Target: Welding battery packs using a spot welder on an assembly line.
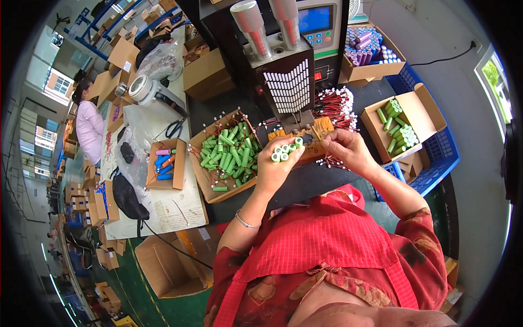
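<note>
My left hand (274,175) is closed around several green cylindrical battery cells (284,149), their pale ends turned up. It is just left of a yellow-brown work block (323,126) under the head of a black spot welder (289,82). At the block's right side, the thumb and fingertips of my right hand (348,153) are pinched together. What they hold, if anything, is too small to make out. Behind the block lies a bundle of red wires with white connectors (339,103).
To the left is a carton of green cells with wires (231,155), then a box of blue and orange cells (165,166). An open carton of green cells (397,128) rests over a blue crate (441,158). Purple cells (368,46) fill another carton. A person (89,122) is at far left.
</note>
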Motion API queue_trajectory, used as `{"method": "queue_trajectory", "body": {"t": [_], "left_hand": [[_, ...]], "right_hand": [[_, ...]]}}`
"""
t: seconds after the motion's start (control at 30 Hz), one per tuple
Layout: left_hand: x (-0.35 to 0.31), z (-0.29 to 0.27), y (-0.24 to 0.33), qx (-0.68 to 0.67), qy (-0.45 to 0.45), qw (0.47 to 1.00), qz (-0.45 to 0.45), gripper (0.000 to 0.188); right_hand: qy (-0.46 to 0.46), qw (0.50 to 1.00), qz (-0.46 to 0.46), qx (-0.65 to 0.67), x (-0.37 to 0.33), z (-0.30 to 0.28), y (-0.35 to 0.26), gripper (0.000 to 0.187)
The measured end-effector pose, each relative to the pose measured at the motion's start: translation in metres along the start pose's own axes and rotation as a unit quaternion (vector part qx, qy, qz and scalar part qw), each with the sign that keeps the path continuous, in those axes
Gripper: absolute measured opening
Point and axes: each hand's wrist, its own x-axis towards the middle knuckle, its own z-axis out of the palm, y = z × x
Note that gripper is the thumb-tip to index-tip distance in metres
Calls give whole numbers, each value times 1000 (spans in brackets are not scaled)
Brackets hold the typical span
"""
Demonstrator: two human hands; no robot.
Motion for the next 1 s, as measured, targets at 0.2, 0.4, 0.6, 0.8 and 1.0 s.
{"method": "queue_trajectory", "body": {"t": [0.2, 0.4, 0.6, 0.8, 1.0], "left_hand": [[8, 8, -10, 109, 36, 988, 101, 20], [7, 7, -5, 138, 44, 982, 122, 20], [14, 7, -4, 125, 24, 988, 91, 18], [9, 10, -7, 160, 54, 980, 101, 20], [-28, 4, -7, -296, 109, 940, -128, 23]], "right_hand": [[-20, 1000, 24, 6, 12, 4, 2, 24], [-65, 996, 61, -10, 15, 2, -9, 23], [-60, 996, 68, -14, 21, 4, -10, 24], [-61, 996, 64, -27, 21, 5, -7, 24], [-24, 990, -88, -108, 12, 6, -10, 11]]}}
